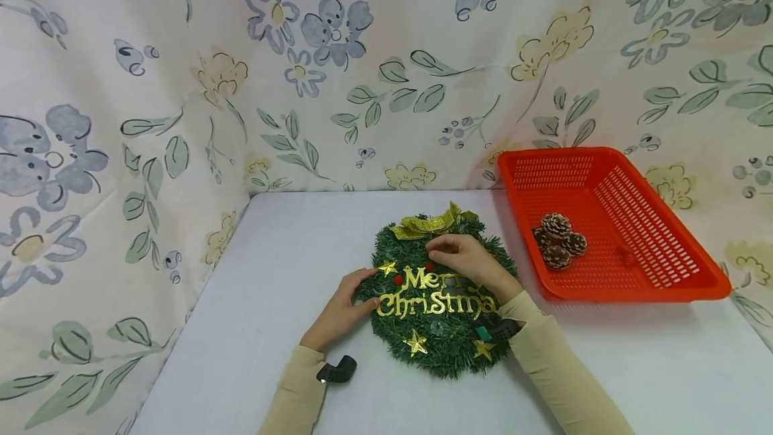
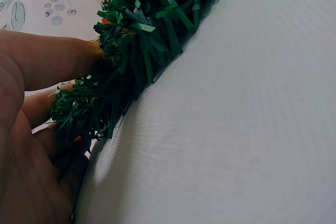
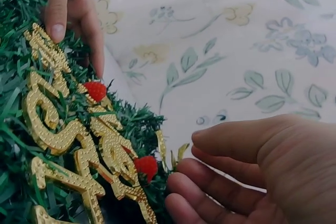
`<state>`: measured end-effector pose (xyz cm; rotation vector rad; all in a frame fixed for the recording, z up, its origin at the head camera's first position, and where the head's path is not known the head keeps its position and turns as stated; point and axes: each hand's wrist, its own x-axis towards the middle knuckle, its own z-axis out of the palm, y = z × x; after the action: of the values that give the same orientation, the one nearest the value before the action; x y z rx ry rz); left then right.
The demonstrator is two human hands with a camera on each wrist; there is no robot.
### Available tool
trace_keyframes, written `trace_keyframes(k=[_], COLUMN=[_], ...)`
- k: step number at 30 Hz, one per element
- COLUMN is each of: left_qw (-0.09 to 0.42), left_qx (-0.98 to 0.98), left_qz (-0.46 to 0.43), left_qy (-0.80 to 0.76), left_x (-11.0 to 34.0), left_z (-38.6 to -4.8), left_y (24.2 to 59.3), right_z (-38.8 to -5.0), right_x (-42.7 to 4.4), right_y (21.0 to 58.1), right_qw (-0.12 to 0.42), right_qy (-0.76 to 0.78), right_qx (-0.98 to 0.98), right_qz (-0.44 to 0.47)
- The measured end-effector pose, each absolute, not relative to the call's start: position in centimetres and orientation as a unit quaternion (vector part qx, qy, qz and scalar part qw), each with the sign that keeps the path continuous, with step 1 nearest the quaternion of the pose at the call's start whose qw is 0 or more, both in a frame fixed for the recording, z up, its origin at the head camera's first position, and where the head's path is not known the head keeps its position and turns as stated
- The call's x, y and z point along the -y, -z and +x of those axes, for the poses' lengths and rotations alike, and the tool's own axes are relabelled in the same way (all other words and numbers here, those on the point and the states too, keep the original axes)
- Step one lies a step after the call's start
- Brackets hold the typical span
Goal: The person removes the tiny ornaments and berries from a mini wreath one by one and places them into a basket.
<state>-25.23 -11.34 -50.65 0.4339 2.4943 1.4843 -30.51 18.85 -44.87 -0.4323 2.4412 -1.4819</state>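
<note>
A green tinsel wreath (image 1: 443, 354) lies on the white table, with gold "Merry Christma" lettering (image 1: 436, 303), gold stars (image 1: 415, 343), red berries (image 3: 146, 168) and a gold bow (image 1: 427, 223) at its top. My left hand (image 1: 344, 311) grips the wreath's left edge; in the left wrist view its thumb (image 2: 63, 59) lies over the tinsel and the fingers go round the side. Over the upper part of the wreath, just below the bow, hovers my right hand (image 1: 468, 257). Its fingers are loosely bent close to a red berry, and nothing shows between them.
A red plastic basket (image 1: 622, 220) stands to the right of the wreath, with several pine cones (image 1: 558, 240) at its left side. Flowered cloth (image 1: 362, 86) hangs behind and to the left of the white table (image 1: 253, 327).
</note>
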Motion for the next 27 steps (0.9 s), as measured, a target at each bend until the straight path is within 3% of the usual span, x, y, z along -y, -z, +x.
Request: trace_keyframes(k=[27], left_qw=[0.099], left_qx=[-0.852], left_qz=[0.151], left_qy=[-0.491], left_x=[11.42], left_z=[-25.24], left_y=[50.66], right_z=[-30.16], right_x=[-18.07], right_y=[45.50], right_qw=[0.141], right_qy=[0.405], right_qx=[-0.886], right_qz=[-0.177])
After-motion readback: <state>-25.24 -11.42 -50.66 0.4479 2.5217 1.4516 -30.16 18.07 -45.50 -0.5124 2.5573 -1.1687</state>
